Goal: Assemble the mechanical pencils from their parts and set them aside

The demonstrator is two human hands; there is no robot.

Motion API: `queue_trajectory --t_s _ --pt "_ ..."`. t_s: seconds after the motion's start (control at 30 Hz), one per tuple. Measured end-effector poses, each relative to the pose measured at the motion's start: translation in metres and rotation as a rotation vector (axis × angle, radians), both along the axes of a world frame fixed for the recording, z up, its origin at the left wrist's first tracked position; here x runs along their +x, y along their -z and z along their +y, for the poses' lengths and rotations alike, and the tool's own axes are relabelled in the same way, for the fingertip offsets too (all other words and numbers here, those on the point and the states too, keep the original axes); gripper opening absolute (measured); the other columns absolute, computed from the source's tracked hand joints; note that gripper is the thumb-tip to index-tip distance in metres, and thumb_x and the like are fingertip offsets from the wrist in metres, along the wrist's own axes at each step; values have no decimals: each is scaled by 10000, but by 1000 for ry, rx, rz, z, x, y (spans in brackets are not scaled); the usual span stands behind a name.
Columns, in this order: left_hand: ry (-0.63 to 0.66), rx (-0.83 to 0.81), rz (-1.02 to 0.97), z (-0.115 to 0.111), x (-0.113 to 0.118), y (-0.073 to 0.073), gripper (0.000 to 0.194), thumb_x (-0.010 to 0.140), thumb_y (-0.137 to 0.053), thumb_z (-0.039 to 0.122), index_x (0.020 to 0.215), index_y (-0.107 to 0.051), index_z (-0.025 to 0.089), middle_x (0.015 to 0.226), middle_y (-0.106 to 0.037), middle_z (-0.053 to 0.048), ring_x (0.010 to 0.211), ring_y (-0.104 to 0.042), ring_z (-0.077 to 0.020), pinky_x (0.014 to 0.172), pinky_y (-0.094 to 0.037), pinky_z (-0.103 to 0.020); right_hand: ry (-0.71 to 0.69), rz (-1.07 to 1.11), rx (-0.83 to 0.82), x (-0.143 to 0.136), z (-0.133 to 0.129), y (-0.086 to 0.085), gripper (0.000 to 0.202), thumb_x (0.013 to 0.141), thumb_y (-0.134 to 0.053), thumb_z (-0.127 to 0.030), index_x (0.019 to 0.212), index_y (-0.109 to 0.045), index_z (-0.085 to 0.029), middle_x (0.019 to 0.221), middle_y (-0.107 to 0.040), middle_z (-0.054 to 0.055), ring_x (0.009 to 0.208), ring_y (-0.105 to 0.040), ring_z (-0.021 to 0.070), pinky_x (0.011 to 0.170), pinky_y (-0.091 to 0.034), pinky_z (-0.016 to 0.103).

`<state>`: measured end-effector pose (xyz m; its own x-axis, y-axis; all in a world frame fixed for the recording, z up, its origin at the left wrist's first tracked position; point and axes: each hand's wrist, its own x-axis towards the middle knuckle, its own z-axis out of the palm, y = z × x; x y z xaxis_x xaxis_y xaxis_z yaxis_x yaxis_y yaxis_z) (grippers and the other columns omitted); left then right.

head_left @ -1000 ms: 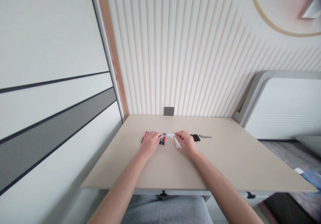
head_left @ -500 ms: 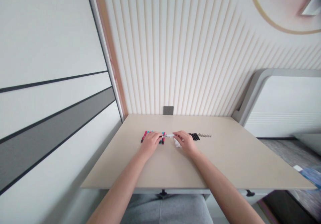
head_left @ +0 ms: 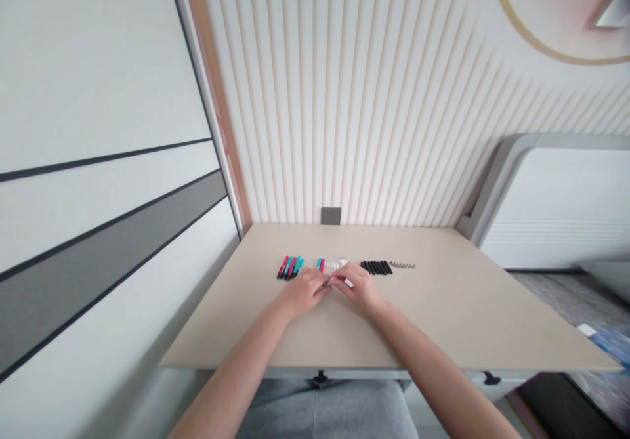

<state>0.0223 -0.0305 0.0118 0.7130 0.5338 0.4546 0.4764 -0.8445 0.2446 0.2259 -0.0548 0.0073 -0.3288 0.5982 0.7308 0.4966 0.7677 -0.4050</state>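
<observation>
My left hand (head_left: 306, 291) and my right hand (head_left: 361, 285) meet low over the desk, both with fingers pinched. Between the fingertips a bit of a slim white pen tube (head_left: 329, 282) shows; most of it is covered by the fingers. Just beyond my left hand lies a row of pink and teal pen barrels with black ends (head_left: 290, 267), and a shorter teal and pink pair (head_left: 320, 264). Small clear-white pieces (head_left: 332, 266) lie behind the fingertips. White sticks (head_left: 343, 262) are partly hidden by my right hand.
Right of my hands, a row of black tubes (head_left: 377, 267) lies beside a line of small metallic pieces (head_left: 402, 266). All rest on a beige desk (head_left: 433, 321) against a ribbed wall with a dark socket (head_left: 331, 216). A cabinet stands left, a bed right.
Both hands have moved nearer to me and closer together, with the white tube now mostly covered. More of the coloured barrels and black tubes shows.
</observation>
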Motion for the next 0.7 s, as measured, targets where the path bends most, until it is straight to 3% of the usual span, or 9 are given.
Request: queue_trajectory --t_s 0.2,0.37,0.47,0.7 --pt "-45 17 -37 2 0 -5 151 960 -471 262 968 -599 183 935 -684 -72 885 -630 -215 794 -455 -343 37 -42 -20 4 0 -4 297 921 -555 -359 1169 -610 -204 853 -663 60 809 -592 185 787 -470 313" --pt "-71 44 -182 5 -3 -4 166 959 -469 267 979 -618 197 934 -688 -64 901 -627 -205 823 -462 -349 400 62 -177 25 10 -6 291 969 -410 -327 983 -669 -196 918 -683 71 852 -611 188 788 -445 282" --pt "-110 99 -285 7 -4 -6 178 965 -452 257 1040 -602 199 977 -685 -69 960 -614 -209 881 -447 -373 562 -22 -322 39 14 -4 322 959 -397 -320 884 -685 -197 850 -696 55 782 -615 179 720 -423 258" --pt "-220 75 -236 9 -5 -6 140 943 -486 286 967 -586 190 862 -651 -56 836 -594 -205 803 -446 -349 518 -411 -472 36 7 -5 236 911 -484 -260 841 -704 -209 905 -714 51 878 -629 166 734 -385 219"
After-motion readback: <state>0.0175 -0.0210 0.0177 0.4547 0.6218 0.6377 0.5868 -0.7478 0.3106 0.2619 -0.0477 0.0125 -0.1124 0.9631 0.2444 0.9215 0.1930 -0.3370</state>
